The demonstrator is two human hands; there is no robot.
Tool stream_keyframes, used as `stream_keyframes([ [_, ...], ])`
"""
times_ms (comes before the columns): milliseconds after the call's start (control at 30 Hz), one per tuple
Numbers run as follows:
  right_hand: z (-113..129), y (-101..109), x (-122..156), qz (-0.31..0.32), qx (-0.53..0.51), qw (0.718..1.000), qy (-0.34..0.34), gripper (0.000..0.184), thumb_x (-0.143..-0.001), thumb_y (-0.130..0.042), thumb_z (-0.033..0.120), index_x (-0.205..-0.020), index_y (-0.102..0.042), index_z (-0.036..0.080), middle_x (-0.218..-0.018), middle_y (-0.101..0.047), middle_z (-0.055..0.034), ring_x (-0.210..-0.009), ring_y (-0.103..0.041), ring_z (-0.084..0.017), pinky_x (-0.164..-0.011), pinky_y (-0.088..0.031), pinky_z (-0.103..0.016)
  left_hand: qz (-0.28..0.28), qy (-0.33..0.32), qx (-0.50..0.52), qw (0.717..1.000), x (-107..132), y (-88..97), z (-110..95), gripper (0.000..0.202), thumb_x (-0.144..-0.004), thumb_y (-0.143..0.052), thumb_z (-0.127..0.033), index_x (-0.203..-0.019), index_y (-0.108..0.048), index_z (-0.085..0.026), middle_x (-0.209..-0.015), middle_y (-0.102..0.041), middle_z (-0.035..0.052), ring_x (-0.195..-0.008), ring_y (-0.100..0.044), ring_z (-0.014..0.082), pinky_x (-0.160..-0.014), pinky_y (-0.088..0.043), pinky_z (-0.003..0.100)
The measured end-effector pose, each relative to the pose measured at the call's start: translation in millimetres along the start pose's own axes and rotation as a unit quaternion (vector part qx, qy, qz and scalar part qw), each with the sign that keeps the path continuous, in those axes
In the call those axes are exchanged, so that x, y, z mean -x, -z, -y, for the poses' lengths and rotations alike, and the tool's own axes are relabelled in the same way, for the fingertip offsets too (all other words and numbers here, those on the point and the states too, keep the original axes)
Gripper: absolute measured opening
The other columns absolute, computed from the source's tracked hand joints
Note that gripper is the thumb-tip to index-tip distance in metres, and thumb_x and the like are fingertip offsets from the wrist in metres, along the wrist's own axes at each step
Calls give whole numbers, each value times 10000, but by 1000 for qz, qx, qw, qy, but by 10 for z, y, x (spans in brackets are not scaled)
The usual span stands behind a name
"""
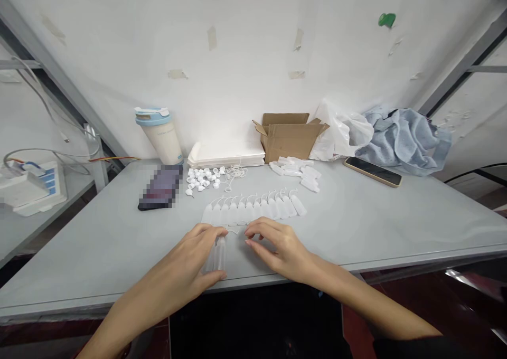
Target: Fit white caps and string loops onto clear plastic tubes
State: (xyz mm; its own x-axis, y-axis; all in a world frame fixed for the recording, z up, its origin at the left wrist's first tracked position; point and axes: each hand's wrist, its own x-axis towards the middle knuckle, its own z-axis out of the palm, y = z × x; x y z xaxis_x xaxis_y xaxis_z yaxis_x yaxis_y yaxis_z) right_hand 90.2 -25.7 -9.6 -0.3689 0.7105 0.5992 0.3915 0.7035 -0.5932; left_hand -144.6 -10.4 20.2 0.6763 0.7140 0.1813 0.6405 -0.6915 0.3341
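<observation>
My left hand (195,264) is curled round a small translucent plastic bottle (218,254) that stands near the table's front edge. My right hand (275,245) hovers just right of it, fingers bent and apart, fingertips near the bottle's top, holding nothing I can see. Just beyond both hands a row of several like bottles with capped nozzles (253,209) lies side by side. Farther back lie a pile of small white caps (204,178) and a heap of loose bottles (296,169).
On the grey table (396,221) are a blurred dark phone (161,188), a lidded cup (159,134), a stack of white sheets (225,156), an open cardboard box (289,134), a plastic bag (343,132), a blue cloth (407,137) and another phone (372,171).
</observation>
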Motion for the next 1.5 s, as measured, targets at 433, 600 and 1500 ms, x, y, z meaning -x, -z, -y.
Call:
stream_keyframes([
  [433,2,3,8,4,2,1000,-3,122,-900,-500,148,-972,-593,180,-915,-662,-87,-816,-625,-166,-712,-560,-305,-5,-33,2,999,2,11,24,439,-820,-660,-305,-1228,-503,-269,-1158,-622,42,-1060,-609,230,-856,-548,331],
  [600,-5,83,-34,-8,16,1000,5,118,-904,-505,153,-970,-597,186,-904,-663,-84,-814,-627,-164,-711,-553,-300,-27,-12,-3,1000,-80,109,21,377,-890,-563,-448,-1217,-529,-263,-1166,-632,49,-1047,-619,225,-857,-538,326],
  [1500,-1383,914,-646,72,394,908,-121,289,-912,-460,118,-1026,-724,145,-1100,-696,-128,-985,-542,-251,-868,-386,-380,-11,-13,-95,995,-1301,-65,651,284,-801,-403,-115,-801,-681,-171,-866,-721,86,-849,-656,232,-788,-493,342],
])
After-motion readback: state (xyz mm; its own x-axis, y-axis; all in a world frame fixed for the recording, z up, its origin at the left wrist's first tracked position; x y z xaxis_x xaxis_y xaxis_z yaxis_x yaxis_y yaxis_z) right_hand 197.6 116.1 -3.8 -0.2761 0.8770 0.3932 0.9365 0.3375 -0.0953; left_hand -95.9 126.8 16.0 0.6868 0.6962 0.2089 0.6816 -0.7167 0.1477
